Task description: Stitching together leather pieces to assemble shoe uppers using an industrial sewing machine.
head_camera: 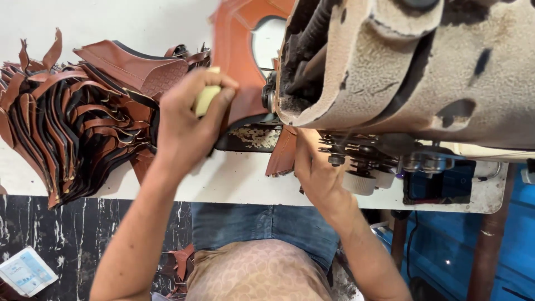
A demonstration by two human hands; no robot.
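Machine cut off at top edge; needle area hidden. Right hand fingertips hidden behind leather piece.

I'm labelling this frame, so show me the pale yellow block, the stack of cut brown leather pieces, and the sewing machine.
pale yellow block [205, 98], head view, exposed end.
stack of cut brown leather pieces [67, 128], head view, layered edges.
sewing machine [412, 61], head view, worn body.

Leather stitching workshop: worn sewing machine, heaped brown leather pieces.
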